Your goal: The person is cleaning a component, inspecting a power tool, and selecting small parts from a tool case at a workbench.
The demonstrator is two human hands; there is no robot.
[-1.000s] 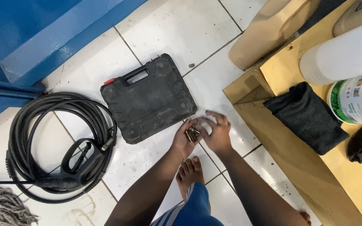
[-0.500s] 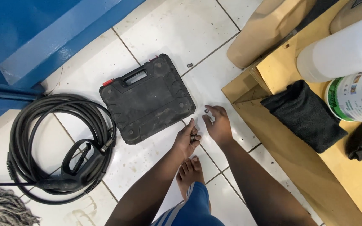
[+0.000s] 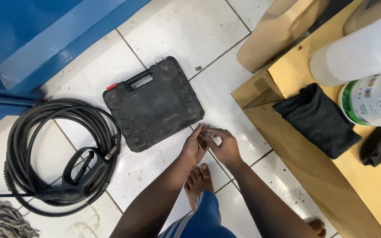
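Head view, black case [image 3: 155, 103], green-labelled bottle [image 3: 371, 99]

Both hands, left hand [image 3: 193, 147] and right hand [image 3: 226, 147], have closed together over what seems a small metal piece [image 3: 202, 142].

This looks like a home utility or wash area rather than a workshop proper. The floor is white ceramic tile [image 3: 177, 31] with stained grout, edged by a blue painted step [image 3: 45, 48]. A coiled black hose with a spray gun [image 3: 62, 154], a mop head [image 3: 1, 220], a closed black tool case [image 3: 155, 103] and a wooden shelf [image 3: 375, 185] holding cleaning bottles and dark cloths sit about.
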